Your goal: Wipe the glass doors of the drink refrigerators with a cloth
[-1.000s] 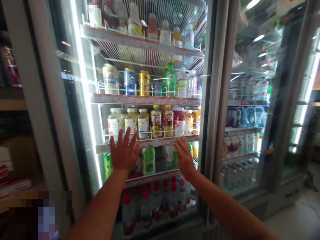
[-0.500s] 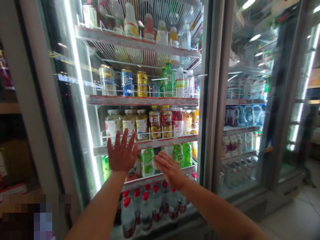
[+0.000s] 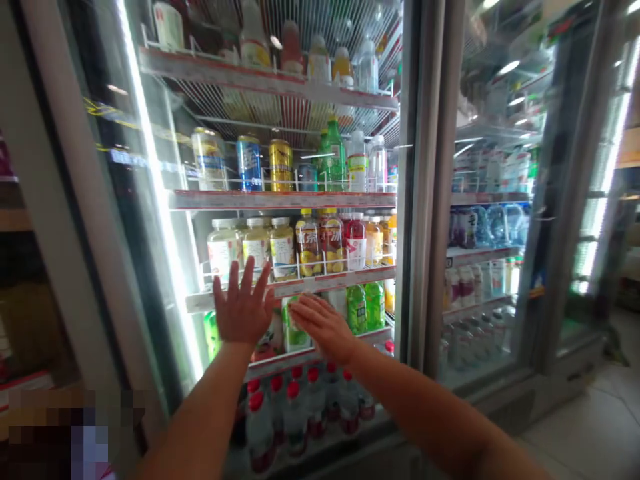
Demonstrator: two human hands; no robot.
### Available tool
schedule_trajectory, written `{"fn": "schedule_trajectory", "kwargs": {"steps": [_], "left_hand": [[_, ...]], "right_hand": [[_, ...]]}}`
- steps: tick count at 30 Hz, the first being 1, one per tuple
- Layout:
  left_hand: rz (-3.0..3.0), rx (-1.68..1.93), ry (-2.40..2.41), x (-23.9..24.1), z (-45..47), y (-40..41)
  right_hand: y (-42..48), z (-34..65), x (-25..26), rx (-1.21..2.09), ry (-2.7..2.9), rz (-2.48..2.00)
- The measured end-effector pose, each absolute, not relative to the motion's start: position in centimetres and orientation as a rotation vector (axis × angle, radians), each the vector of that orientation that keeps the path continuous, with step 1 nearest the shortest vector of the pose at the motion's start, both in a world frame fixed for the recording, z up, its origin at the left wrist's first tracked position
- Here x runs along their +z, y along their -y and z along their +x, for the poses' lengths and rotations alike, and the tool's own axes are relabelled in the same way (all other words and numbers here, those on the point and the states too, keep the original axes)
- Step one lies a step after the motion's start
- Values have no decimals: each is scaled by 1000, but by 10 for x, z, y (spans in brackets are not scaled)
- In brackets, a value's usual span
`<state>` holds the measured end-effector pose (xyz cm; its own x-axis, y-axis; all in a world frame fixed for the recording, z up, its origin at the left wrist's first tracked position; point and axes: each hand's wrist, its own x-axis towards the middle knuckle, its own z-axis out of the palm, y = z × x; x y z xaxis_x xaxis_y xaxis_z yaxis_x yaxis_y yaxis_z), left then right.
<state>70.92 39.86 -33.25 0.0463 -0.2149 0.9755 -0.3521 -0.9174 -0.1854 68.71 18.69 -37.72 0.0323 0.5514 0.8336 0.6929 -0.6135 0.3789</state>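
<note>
Standing behind the right hand (image 3: pixel 325 328) (axis vertical) is a green container (image 3: pixel 293 339).

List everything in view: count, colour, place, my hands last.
Assorted bottles: several, mixed, top visible shelf
Blue can: one, blue, second shelf
Gold can: one, gold, second shelf
Tall green bottles: two, green, second shelf
White-lidded bottles: three in front, pale, third shelf
Yellow-capped bottles: two in front, brown, third shelf
Short green bottles: two, green, fourth shelf right
Green container: one, green and white, fourth shelf
Red-capped bottles: several, clear, below fourth shelf
Neighbouring fridge: one, grey, right
Light strip: one, white, left of shelves
Left hand: one, bare, before third shelf
Right hand: one, bare, before green container
</note>
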Motion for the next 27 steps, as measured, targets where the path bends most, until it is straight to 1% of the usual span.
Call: {"fn": "schedule_trajectory", "kwargs": {"steps": [4, 6, 10, 12, 16, 19, 22, 24, 27], "left_hand": [[2199, 2014, 605, -332, 709, -399], [2201, 2018, 608, -332, 709, -399], [2210, 2023, 599, -332, 708, -399], [2210, 2016, 597, -332, 707, -399], [2207, 2001, 598, -332, 707, -399], [2206, 2003, 592, -333, 708, -399], [2218, 2010, 590, -333, 707, -399], [2220, 2005, 595, -333, 707, -399], [2214, 1995, 596, -332, 709, -400]], "right_hand": [[-183, 692, -355, -1759, 964, -2023], [-183, 695, -354, -1789, 885, -1951], [-180, 692, -373, -1677, 1205, -2082], [-175, 689, -372, -1615, 1309, -2153], [-161, 692, -349, -1726, 1086, -2016], [-152, 696, -353, -1794, 956, -1924], [-146, 696, -377, -1772, 1127, -1974], [-144, 695, -384, -1718, 1300, -2038], [-142, 699, -360, -1716, 1322, -2072]]}}
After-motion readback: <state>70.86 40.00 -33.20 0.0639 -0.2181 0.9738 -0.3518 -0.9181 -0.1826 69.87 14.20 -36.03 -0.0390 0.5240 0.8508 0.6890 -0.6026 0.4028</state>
